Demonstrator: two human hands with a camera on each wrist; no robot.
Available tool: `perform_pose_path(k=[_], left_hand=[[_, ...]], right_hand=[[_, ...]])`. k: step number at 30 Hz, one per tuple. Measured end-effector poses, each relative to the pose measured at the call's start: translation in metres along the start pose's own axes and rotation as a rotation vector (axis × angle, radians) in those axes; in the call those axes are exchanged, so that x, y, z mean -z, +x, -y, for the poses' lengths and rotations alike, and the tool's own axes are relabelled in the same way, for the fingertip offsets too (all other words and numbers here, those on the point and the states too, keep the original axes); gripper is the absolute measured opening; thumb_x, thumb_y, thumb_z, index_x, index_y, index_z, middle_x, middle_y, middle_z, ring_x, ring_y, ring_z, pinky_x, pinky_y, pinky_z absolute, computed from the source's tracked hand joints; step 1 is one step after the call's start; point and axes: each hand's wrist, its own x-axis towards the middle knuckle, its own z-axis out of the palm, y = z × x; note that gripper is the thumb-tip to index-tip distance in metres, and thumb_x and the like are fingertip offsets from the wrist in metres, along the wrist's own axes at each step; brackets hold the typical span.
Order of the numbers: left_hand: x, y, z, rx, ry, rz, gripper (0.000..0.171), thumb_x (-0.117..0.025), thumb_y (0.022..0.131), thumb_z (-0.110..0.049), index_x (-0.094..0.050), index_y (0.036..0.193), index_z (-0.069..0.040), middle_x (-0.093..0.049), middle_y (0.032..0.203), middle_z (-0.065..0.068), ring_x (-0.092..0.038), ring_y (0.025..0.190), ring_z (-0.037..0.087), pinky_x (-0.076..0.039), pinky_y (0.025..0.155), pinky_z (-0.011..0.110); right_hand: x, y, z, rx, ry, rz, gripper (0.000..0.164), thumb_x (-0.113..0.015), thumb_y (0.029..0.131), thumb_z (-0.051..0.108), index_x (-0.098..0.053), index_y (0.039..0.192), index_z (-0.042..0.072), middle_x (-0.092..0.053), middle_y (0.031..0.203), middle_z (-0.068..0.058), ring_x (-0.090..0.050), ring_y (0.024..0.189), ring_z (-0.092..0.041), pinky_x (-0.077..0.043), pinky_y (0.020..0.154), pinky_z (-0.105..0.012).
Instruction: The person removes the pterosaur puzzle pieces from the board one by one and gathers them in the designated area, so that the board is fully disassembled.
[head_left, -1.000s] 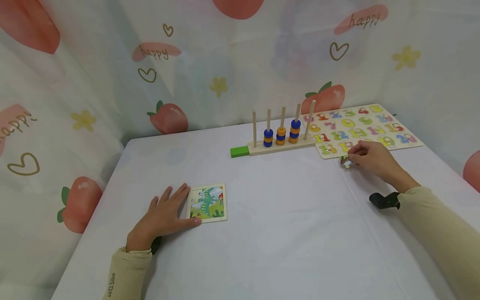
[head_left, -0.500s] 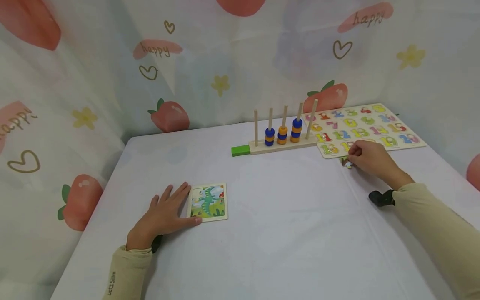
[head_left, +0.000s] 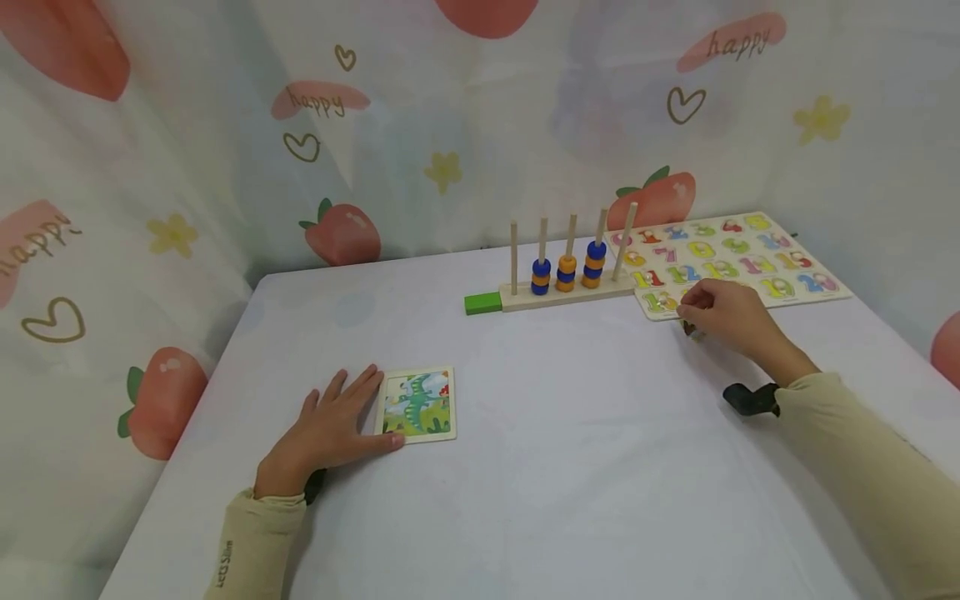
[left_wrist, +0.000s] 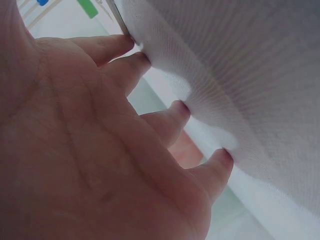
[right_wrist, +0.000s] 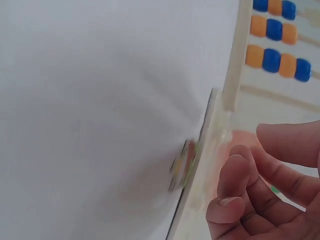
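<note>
The near edge of the white table is cut off. Toward its left edge, the left hand lies spread and grips nothing, fingertips on the cloth, thumb over the near left corner of a dinosaur puzzle, hiding part of its frame. Toward the right edge, the right hand is loosely bent and released, a gap showing between thumb and fingers. It mostly hides, from the head, a small piece beside the near edge of the number board; the right wrist view blurs it, and whether they touch I cannot tell. The board, partly covered by that hand, fills the table's far right corner. Left of it, along the far edge, stands a bead frame with a green block at its left end.
</note>
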Motion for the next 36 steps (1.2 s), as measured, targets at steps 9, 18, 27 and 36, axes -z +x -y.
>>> perform_pose_path(k=[9,18,27,36], left_hand=[[0.0,0.001,0.001,-0.001,-0.009,0.006,0.112,-0.077,0.088,-0.066,-0.027,0.171,-0.008,-0.023,0.177,0.012,-0.009,0.16,0.05,-0.007,0.12,0.078],[-0.002,0.001,0.001,0.0,0.002,-0.001,0.112,-0.077,0.087,-0.066,-0.028,0.17,-0.009,-0.023,0.177,0.013,-0.009,0.16,0.05,-0.006,0.12,0.078],[-0.002,0.001,0.002,0.007,0.004,-0.003,0.113,-0.077,0.087,-0.066,-0.028,0.171,-0.01,-0.023,0.177,0.012,-0.009,0.16,0.049,-0.006,0.12,0.078],[-0.002,0.001,0.002,0.006,0.009,-0.008,0.112,-0.078,0.088,-0.065,-0.028,0.171,-0.009,-0.024,0.176,0.013,-0.01,0.16,0.05,-0.007,0.12,0.078]], right_hand=[[-0.015,0.001,0.028,0.009,0.086,0.052,0.032,-0.066,0.107,0.02,-0.065,0.122,-0.008,-0.069,0.109,-0.022,-0.062,0.092,-0.033,-0.052,0.069,-0.028],[-0.037,0.0,0.061,0.036,0.216,0.108,0.04,-0.066,0.108,0.022,-0.063,0.136,-0.007,-0.069,0.119,-0.021,-0.062,0.101,-0.032,-0.053,0.078,-0.025],[-0.069,0.003,0.093,0.12,0.323,0.144,0.034,-0.067,0.106,0.015,-0.066,0.133,-0.006,-0.07,0.118,-0.018,-0.063,0.104,-0.031,-0.054,0.082,-0.026],[-0.096,0.01,0.128,0.174,0.358,0.185,0.032,-0.069,0.104,0.015,-0.069,0.129,-0.005,-0.07,0.112,-0.014,-0.062,0.101,-0.029,-0.052,0.087,-0.037]])
